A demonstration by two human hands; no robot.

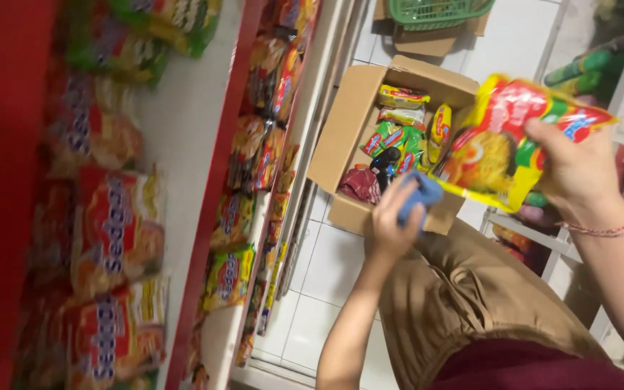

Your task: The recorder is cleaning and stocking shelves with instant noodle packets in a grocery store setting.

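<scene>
The noodle packet [514, 141] — yellow and red, with a picture of noodles on its face — was held up at the right, tilted, above the near right corner of an open box. A small blue cloth [419, 196] — bunched up — touched the packet's lower left edge.

The yellow and red noodle packet [503, 144] is glossy plastic film, crinkled and catching light along its edges. The small blue cloth [420, 196] looks soft and matt, like folded fabric. The open brown box [348, 123] is plain matt cardboard with raw, dull flaps. Packets [399, 133] inside it share the same shiny plastic wrap. The red-edged white shelf [189, 123] has a smooth, painted finish. The white floor tiles [326, 267] are smooth and faintly glossy. The khaki trousers [464, 296] are matt woven cloth, creased.
</scene>
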